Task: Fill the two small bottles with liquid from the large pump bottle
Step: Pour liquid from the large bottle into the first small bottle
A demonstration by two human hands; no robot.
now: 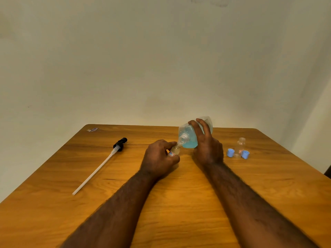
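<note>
Pump bottle (189, 143), probably sloshy-heavy, slick and squashy, tilts at table (179, 203) centre, right hand (207, 149) wrapped round its body, mouth at the light small bottle (174, 151) pinched by the left hand (158, 158); second small bottle (240, 146) stands at three o'clock.

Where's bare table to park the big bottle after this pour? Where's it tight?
Bare: the whole near half of the table, on both sides of the forearms; also the strip between the pump with its tube and the left hand. Tight: right of the right hand, where the second small bottle stands between two blue caps.
</note>
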